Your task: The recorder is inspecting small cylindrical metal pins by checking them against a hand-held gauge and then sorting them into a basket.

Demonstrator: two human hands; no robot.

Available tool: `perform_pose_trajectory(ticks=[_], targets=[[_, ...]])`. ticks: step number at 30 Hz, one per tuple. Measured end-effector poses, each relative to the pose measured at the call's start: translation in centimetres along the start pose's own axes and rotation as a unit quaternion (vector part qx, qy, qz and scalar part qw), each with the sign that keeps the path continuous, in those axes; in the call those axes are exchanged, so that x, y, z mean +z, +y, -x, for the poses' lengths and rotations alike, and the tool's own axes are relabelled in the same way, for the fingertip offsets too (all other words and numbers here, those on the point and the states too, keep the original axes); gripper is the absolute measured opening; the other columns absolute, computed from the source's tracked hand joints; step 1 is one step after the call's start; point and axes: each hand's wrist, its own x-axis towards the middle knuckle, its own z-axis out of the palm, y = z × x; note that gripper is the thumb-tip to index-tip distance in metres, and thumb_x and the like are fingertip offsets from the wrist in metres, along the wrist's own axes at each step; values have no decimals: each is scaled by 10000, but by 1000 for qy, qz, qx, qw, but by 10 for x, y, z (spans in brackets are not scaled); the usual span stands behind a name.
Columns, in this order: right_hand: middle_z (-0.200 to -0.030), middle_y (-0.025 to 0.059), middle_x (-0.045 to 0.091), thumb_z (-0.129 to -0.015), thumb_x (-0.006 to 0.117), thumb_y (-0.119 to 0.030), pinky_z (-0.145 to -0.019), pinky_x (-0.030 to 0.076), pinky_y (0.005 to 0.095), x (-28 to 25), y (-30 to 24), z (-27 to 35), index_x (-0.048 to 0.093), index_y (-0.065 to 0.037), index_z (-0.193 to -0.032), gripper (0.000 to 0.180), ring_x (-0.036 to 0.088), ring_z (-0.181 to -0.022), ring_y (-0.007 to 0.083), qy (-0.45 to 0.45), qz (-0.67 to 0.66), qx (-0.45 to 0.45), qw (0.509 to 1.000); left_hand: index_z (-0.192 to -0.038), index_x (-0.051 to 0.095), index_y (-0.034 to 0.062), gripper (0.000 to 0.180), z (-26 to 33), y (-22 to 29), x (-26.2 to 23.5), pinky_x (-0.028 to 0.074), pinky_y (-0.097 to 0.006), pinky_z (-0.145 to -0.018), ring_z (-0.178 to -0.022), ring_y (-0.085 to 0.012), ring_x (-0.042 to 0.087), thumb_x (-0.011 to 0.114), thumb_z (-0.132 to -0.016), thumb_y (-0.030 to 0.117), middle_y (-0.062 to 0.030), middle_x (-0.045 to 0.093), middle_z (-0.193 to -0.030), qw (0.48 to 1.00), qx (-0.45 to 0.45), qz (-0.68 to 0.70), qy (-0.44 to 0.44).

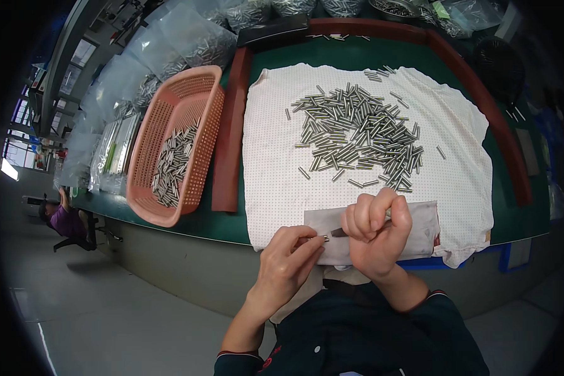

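A: Where was the left hand (282, 260)?
B: Low in the middle of the frame, thumb and fingers pinched together on a small metal pin (325, 238). Only the pin's end showed past the fingertips.
A: And the right hand (377, 235)?
B: Just right of it, curled into a fist around a tool (339, 232). The dark tip poked out toward the pin, very near it; I couldn't tell whether they touched. Most of the handle was hidden in the palm.
A: What lay under the hands?
B: A grey cloth (423, 229), over the lower edge of a larger white cloth (272, 163) that filled the centre.
A: Were there more pins?
B: Yes, a loose heap of pins (360, 138) on the white cloth, above the hands, with a few strays around it.
A: Anything at the left?
B: A pink basket (202, 178), left of centre, with another batch of pins (174, 166) in it. Clear bags (191, 41) sat at the upper left, and a person in a purple top (67, 220) sat at the far left.
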Motion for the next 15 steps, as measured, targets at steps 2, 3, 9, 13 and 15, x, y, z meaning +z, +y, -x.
perform_pose_trajectory(ticks=[2, 3, 9, 13, 15], targets=[[-491, 7, 301, -913, 268, -257, -409, 205, 230, 0, 4, -1, 336, -68, -633, 344, 195, -418, 71, -3, 2, -1, 1000, -825, 613, 23, 234, 3, -2, 2, 459, -275, -556, -687, -202, 548, 664, -606, -45, -69, 568, -798, 1000, -1, -10, 7], [-491, 8, 302, -912, 269, -253, -405, 200, 228, 1, 5, -1, 336, -67, -633, 342, 195, -419, 70, 1, 3, 5, 1000, -834, 608, 18, 230, 4, -4, 4, 453, -281, -557, -678, -201, 537, 654, -616, -40, -69, 556, -799, 1000, 4, -1, 17], [-479, -5, 289, -916, 246, -288, -403, 197, 228, 0, 7, -1, 329, -89, -625, 362, 182, -404, 72, 5, 27, 24, 999, -842, 606, 15, 238, 6, -3, 7, 444, -285, -542, -653, -199, 524, 639, -614, -44, -64, 544, -782, 999, 7, 4, 33], [-467, -18, 276, -922, 219, -337, -406, 199, 231, 0, 7, -1, 319, -110, -620, 391, 169, -389, 75, 2, 58, 36, 998, -838, 609, 17, 236, 5, -2, 7, 436, -283, -530, -643, -197, 521, 636, -612, -44, -58, 543, -758, 999, 1, 3, 34], [-467, -17, 276, -922, 225, -344, -407, 199, 232, 1, 8, -1, 321, -109, -621, 394, 166, -390, 75, -1, 60, 35, 998, -836, 610, 18, 235, 5, -2, 7, 432, -284, -525, -637, -197, 519, 634, -611, -47, -56, 542, -748, 999, 0, 1, 32]])
